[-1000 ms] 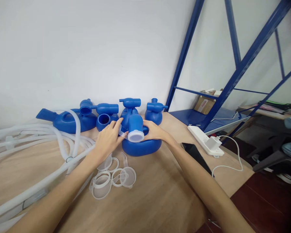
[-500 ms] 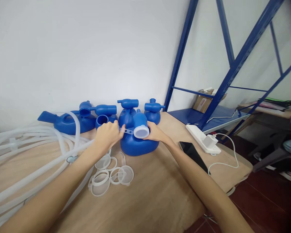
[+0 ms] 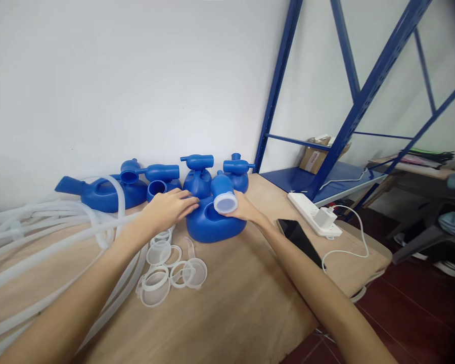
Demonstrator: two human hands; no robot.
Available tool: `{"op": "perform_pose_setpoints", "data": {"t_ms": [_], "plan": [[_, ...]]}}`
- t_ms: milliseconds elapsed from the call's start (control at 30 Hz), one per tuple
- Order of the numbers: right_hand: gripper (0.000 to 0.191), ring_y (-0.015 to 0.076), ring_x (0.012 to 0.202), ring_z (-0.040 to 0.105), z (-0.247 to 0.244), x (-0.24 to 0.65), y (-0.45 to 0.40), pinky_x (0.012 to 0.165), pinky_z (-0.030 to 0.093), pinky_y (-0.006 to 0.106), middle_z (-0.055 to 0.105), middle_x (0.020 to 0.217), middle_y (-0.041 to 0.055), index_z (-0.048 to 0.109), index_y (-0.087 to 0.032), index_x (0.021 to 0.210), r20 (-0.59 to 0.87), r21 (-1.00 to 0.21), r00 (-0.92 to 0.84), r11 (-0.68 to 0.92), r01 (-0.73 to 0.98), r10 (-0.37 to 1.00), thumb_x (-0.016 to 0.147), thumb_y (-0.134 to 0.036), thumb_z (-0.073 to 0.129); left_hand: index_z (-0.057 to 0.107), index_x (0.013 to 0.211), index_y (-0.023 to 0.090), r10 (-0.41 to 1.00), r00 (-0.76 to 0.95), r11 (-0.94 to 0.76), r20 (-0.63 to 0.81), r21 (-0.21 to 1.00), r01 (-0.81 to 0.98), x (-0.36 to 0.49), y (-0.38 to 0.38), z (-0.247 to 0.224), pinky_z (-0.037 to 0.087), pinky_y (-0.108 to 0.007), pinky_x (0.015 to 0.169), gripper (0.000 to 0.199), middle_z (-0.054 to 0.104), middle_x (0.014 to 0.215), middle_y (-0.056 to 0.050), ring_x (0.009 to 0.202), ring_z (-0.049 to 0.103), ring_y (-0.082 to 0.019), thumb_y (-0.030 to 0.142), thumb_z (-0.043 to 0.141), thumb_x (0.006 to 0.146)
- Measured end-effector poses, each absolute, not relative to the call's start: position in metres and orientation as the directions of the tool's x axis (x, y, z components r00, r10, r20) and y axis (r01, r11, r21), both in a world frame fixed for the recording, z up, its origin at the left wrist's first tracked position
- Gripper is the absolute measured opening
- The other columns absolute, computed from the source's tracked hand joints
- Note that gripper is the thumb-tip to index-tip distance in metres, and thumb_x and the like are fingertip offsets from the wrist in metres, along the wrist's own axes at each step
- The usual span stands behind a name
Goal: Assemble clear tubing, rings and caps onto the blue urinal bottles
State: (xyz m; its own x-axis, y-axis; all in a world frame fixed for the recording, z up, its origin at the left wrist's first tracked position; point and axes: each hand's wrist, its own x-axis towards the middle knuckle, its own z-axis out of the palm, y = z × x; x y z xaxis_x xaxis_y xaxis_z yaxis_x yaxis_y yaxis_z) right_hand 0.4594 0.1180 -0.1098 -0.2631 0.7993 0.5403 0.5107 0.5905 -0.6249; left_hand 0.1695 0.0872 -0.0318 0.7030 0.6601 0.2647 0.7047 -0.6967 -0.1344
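My right hand is closed around a blue plastic spout piece, its thumb side behind the wide end. A translucent white cap covers that end, facing me. The spout piece is just above a blue plastic bottle with a handle opening; whether the two are joined is hidden. My left hand has its fingers stretched out, fingertips at the bottle's left side, with nothing in them. Below it lie several loose translucent caps and rings. More blue bottles with spout pieces stand along the wall.
Coiled translucent tubes spread over the table's left side. On the right lie a black phone and a white power strip with a plugged-in charger and cable. A blue metal rack stands behind, with a cardboard box.
My left hand has let go of the cap's strap, shifted slightly left and straightened its fingers. The strap no longer shows beside the cap. My right hand keeps its hold.
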Motion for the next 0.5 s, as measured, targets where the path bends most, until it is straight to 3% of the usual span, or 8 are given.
{"op": "perform_pose_setpoints", "data": {"t_ms": [100,200,400,500], "plan": [[0.066,0.0386,0.112,0.071,-0.111,0.459,0.118,0.097,0.055,0.055,0.075,0.120,0.0146,0.067,-0.019,0.114,0.529,-0.632,-0.252,0.574,0.521,0.810,0.061,-0.049,0.092,0.075,0.111,0.024,0.691,0.674,-0.658,0.261,-0.159,0.736,0.173,0.091,-0.033,0.050,-0.032,0.074,0.041,0.075,0.111,-0.010,0.108,0.067,-0.027,0.040,0.038,0.107],[0.065,0.0390,0.113,0.071,-0.111,0.459,0.118,0.097,0.056,0.055,0.075,0.120,0.0155,0.067,-0.019,0.113,0.522,-0.636,-0.255,0.571,0.519,0.814,0.061,-0.051,0.091,0.073,0.110,0.024,0.670,0.692,-0.684,0.269,-0.139,0.716,0.178,0.094,-0.031,0.050,-0.033,0.075,0.036,0.076,0.108,-0.008,0.105,0.068,-0.026,0.039,0.041,0.106],[0.065,0.0380,0.115,0.071,-0.111,0.459,0.114,0.100,0.055,0.055,0.074,0.124,0.0156,0.066,-0.019,0.116,0.531,-0.636,-0.256,0.579,0.510,0.808,0.064,-0.049,0.091,0.074,0.096,0.024,0.835,0.463,-0.500,0.299,0.057,0.864,0.192,0.088,-0.031,0.052,-0.035,0.076,0.038,0.077,0.101,-0.009,0.101,0.071,-0.030,0.043,0.041,0.102],[0.065,0.0382,0.115,0.071,-0.110,0.459,0.112,0.100,0.055,0.056,0.074,0.126,0.0151,0.067,-0.020,0.117,0.532,-0.630,-0.243,0.572,0.526,0.811,0.064,-0.048,0.091,0.075,0.095,0.024,0.864,0.402,-0.447,0.302,0.098,0.889,0.195,0.088,-0.033,0.053,-0.036,0.075,0.032,0.078,0.102,-0.009,0.100,0.072,-0.031,0.039,0.047,0.096]]}}
